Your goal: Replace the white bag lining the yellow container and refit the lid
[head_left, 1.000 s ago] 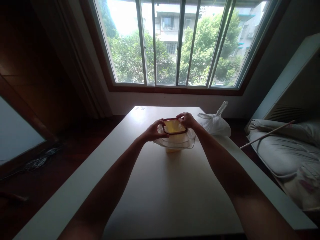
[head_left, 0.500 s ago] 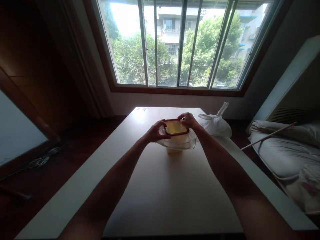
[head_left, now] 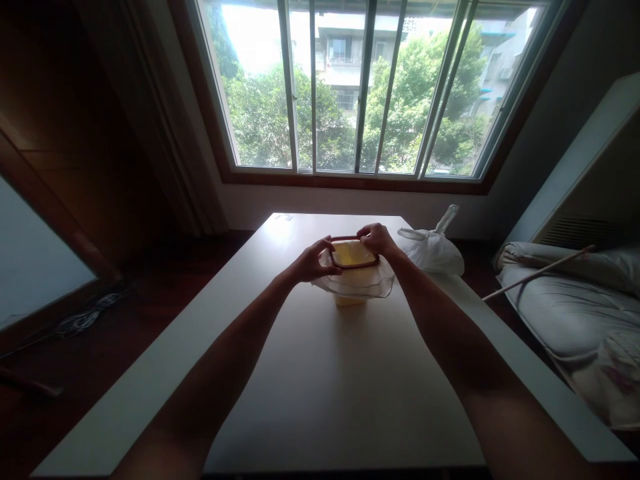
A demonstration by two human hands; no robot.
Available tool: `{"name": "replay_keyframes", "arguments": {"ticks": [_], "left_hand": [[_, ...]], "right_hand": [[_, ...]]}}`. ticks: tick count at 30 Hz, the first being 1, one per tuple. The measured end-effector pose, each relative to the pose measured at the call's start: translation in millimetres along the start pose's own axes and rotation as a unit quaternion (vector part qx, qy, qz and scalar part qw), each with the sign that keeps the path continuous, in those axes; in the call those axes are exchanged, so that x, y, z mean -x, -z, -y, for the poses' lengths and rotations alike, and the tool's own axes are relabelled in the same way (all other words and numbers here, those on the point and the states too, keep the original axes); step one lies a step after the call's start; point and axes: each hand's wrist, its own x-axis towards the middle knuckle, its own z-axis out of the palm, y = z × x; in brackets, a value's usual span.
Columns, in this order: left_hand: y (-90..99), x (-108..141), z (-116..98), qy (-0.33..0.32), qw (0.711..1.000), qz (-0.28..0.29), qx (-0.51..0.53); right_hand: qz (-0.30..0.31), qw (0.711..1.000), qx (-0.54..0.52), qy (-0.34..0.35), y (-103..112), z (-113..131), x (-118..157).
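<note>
A small yellowish bin (head_left: 350,302) stands on the white table (head_left: 345,393), its top covered by a clear plastic bag (head_left: 367,287) whose loose edge hangs down outside. Around the mouth sits a brown rim ring (head_left: 361,266), with yellow showing through the film inside it. My left hand (head_left: 315,261) grips the ring's left side, thumb low and fingers up near the back corner. At the far right corner, my right hand (head_left: 376,240) pinches the same ring. Whether the ring is fully seated on the bin I cannot tell.
A knotted white plastic bag (head_left: 434,252) rests at the table's right edge. Beyond the right side lie a pale folded mattress (head_left: 560,300) and a thin stick (head_left: 537,273). Cables (head_left: 87,320) lie on the dark floor at left. A window (head_left: 350,100) is ahead.
</note>
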Motion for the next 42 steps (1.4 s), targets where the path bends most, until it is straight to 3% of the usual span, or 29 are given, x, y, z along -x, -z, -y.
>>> {"name": "replay_keyframes", "arguments": {"ticks": [22, 30, 42], "left_hand": [[-1.7, 4, -24, 0.076, 0.997, 0.027, 0.010], [-4.0, 1, -25, 0.116, 0.993, 0.025, 0.023], [-4.0, -2, -22, 0.116, 0.993, 0.012, 0.018]], "right_hand": [[0.003, 1.000, 0.024, 0.001, -1, -4, 3], [0.000, 1.000, 0.016, -0.006, -2, -5, 4], [0.012, 1.000, 0.017, -0.005, -5, -4, 0]]}}
